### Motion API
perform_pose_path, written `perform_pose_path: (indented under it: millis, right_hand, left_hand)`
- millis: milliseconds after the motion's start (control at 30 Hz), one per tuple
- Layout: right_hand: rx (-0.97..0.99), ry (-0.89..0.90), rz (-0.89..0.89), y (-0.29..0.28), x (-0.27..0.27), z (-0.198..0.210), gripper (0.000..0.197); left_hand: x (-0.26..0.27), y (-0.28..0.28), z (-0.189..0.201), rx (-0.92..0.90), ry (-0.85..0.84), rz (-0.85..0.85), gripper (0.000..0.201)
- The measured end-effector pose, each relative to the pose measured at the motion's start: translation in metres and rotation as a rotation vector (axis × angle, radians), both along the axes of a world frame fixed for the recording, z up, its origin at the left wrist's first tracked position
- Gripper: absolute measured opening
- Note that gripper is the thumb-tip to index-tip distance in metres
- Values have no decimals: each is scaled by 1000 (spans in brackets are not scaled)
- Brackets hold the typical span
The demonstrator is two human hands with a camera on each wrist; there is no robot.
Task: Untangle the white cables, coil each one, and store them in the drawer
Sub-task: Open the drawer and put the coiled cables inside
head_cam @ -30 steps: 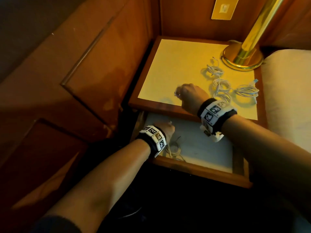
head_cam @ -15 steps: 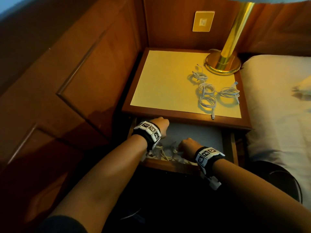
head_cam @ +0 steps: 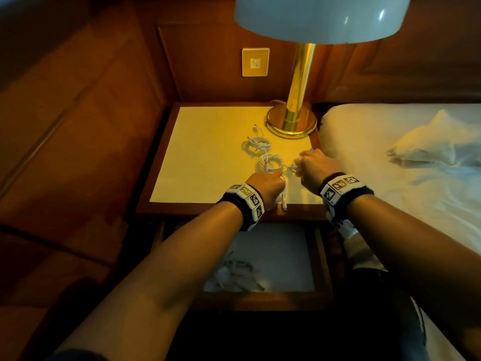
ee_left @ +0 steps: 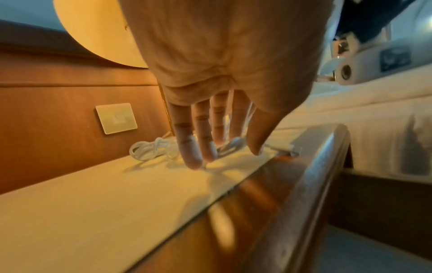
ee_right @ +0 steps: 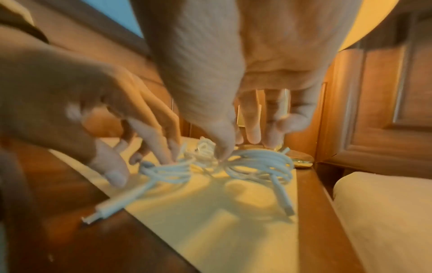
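Several coiled white cables lie on the nightstand top (head_cam: 203, 162), near the lamp base. The farthest coil (head_cam: 256, 145) and the middle coil (head_cam: 270, 162) lie untouched. My left hand (head_cam: 268, 183) reaches down on the nearest coil (ee_right: 168, 171), fingers straight and poking into its loops. Its plug (head_cam: 283, 204) sticks out over the front edge. My right hand (head_cam: 312, 165) hovers over the right coil (ee_right: 259, 162), thumb tip touching it and fingers extended. Below, the open drawer (head_cam: 260, 299) holds a loose white cable bundle (head_cam: 234, 274).
A brass lamp (head_cam: 292, 121) with a white shade stands at the back right of the nightstand. A wall plate (head_cam: 255, 62) sits on the wood panelling behind. A bed with white sheets (head_cam: 403, 157) borders the right side. Wood panelling closes the left.
Both hands have come up out of the drawer and onto the coils on the nightstand top. A cable bundle lies left behind in the drawer. The view has tilted upward.
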State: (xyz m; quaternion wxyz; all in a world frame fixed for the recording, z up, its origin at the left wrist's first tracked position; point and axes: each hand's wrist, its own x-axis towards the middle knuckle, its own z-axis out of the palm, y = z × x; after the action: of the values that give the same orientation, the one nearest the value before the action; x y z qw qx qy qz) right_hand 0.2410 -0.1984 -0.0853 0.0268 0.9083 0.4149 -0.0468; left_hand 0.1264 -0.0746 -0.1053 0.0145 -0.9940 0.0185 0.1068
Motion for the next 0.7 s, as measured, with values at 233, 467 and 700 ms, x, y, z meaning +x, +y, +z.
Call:
perform_pose_path:
  millis: [233, 467, 700]
  right_hand:
    - [-173, -62, 60, -5, -6, -10, 18]
    - [32, 13, 37, -12, -62, 13, 12]
    - [-111, 146, 297, -6, -176, 16, 13]
  left_hand:
    - [-19, -1, -15, -101, -181, 70, 25]
    - [-92, 18, 18, -517, -463, 119, 22]
    - [-163, 51, 21, -165, 180, 212, 15]
